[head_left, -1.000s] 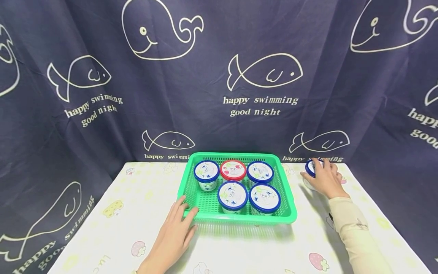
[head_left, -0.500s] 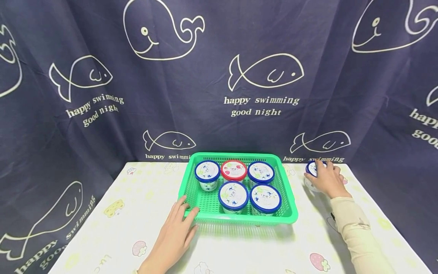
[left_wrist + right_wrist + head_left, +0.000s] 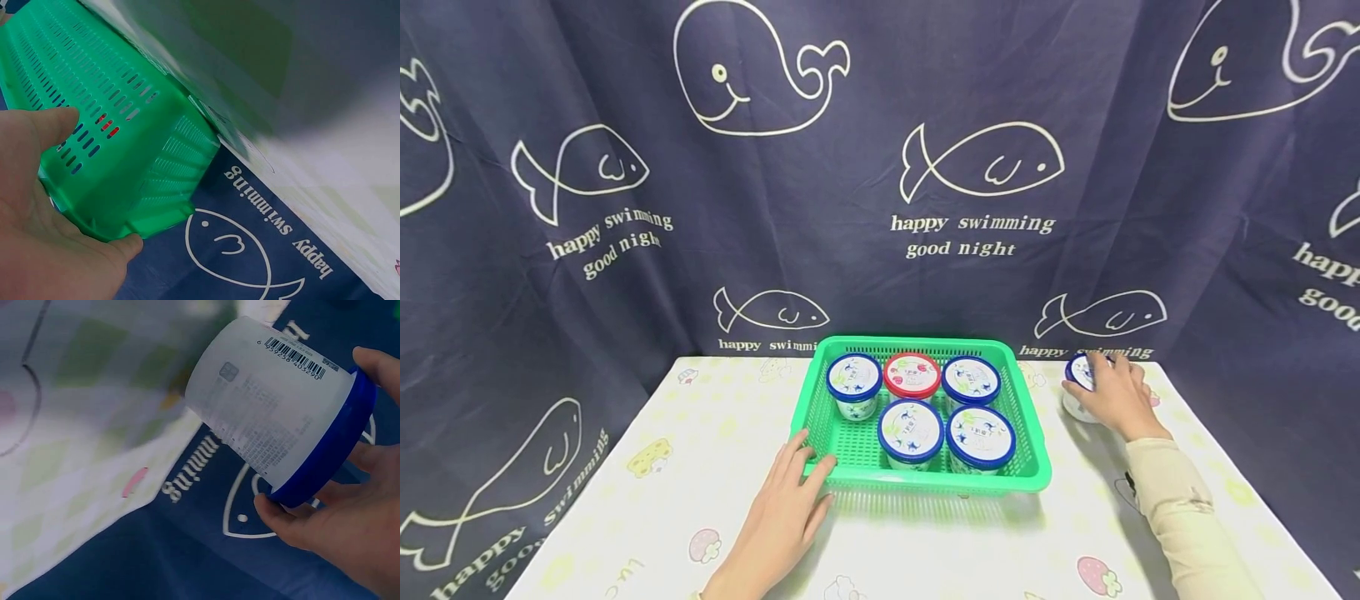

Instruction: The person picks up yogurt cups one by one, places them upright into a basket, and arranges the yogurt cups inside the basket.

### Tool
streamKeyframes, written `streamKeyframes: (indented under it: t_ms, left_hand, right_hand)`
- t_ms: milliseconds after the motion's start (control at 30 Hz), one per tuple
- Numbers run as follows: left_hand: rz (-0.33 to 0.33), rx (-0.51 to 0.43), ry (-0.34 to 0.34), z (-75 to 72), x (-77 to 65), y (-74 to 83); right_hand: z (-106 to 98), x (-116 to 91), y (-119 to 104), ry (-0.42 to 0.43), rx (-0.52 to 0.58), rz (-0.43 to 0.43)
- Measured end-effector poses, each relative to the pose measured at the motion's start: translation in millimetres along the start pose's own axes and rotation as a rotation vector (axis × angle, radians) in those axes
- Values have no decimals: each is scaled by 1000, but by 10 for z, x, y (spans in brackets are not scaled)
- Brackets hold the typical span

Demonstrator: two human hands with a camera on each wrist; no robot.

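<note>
My left hand (image 3: pixel 782 500) is at the near left corner of a green plastic basket (image 3: pixel 917 481). Its fingers reach over the rim while the thumb lies against the perforated front wall (image 3: pixel 94 100), so it pinches the edge. Inside stand several white paper tubs: one with a red lid (image 3: pixel 912 374), the others with blue lids, such as one at the back left (image 3: pixel 854 375). Away to the right, my right hand (image 3: pixel 1122 400) grips another blue-lidded tub (image 3: pixel 275 400) round its lid. Its barcode side shows in the right wrist view. I cannot tell whether its base touches the table.
A pale printed cloth covers the table (image 3: pixel 647 508). Directly behind hangs a dark blue curtain (image 3: pixel 850 208) with white whales and lettering. The basket's front left part shows bare floor (image 3: pixel 850 442).
The right hand and its tub have shifted a little, first slightly rightward, then slightly back left and toward me. The left hand and basket stay put.
</note>
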State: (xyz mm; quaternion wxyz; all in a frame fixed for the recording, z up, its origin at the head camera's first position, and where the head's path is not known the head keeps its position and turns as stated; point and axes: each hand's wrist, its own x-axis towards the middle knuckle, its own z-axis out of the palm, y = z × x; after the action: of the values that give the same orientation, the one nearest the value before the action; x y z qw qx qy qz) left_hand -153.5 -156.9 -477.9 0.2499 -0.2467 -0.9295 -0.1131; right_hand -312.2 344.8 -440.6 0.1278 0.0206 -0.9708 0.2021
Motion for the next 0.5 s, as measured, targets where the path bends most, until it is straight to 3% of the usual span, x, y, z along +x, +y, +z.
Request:
streamKeyframes:
  t_ms: [500]
  left_hand:
    - [-8,-5,-7,-4,-3,13]
  right_hand:
    - [-329,-90,-487,171,-7,-128]
